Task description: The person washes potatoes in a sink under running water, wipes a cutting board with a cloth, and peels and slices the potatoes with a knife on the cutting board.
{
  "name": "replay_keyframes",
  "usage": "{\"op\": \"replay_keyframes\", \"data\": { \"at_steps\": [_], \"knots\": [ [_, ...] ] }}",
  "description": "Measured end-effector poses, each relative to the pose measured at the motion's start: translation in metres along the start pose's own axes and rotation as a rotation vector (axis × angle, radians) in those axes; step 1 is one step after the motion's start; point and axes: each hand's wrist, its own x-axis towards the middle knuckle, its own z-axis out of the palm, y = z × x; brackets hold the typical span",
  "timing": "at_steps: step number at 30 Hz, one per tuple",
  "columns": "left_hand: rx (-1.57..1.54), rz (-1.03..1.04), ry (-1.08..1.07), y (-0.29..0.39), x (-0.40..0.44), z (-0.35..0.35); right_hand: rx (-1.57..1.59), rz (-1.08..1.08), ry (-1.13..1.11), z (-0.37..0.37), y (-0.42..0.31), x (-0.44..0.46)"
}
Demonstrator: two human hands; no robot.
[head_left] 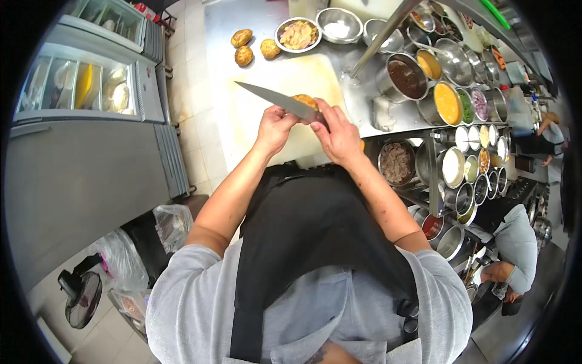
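Note:
My right hand (336, 130) is closed round the handle of a large kitchen knife (273, 97), whose blade points to the upper left above a white cutting board (254, 121). My left hand (276, 128) has its fingers pinched together at the blade's lower edge; what they hold is hidden. Partly behind the blade, beside my right fingers, shows a browned potato (305, 101). Beyond the board lie more potatoes, one (241, 37) at the back, one (244, 56) nearer and one (270, 48) to the right. A metal bowl (278, 43) beside them contains pale pieces with some brown skin.
More metal bowls (339, 15) stand at the back. On the right are a pot of dark sauce (405, 77), a pot of yellow sauce (448, 103) and several containers. A slanted metal post (382, 39) rises beside the board. A person (518, 249) bends at the far right.

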Motion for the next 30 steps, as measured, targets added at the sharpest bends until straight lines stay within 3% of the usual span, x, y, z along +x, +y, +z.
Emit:
{"op": "replay_keyframes", "data": {
  "at_steps": [10, 12, 14, 16, 20, 26, 30],
  "knots": [
    [0.064, -0.046, -0.078, 0.01, 0.011, 0.004, 0.171, 0.053, -0.059, -0.012, -0.001, 0.018],
    [0.101, -0.048, -0.109, 0.012, 0.012, -0.001, 0.222, -0.046, -0.011, -0.01, 0.006, 0.021],
    [0.275, -0.064, -0.108, 0.02, 0.015, -0.002, 0.256, 0.032, -0.086, -0.007, 0.009, 0.023],
    [0.719, -0.102, -0.123, 0.001, 0.025, -0.023, 0.27, -0.012, 0.003, -0.002, 0.009, 0.025],
    [0.239, -0.119, -0.076, 0.009, 0.022, -0.008, 0.311, -0.054, -0.115, -0.025, -0.002, 0.041],
    [0.195, -0.151, -0.311, 0.029, 0.029, -0.016, 0.345, -0.142, -0.185, -0.022, 0.008, 0.053],
    [0.178, -0.198, -0.337, 0.037, 0.033, -0.018, 0.348, -0.106, -0.239, -0.018, 0.009, 0.062]
  ]
}}
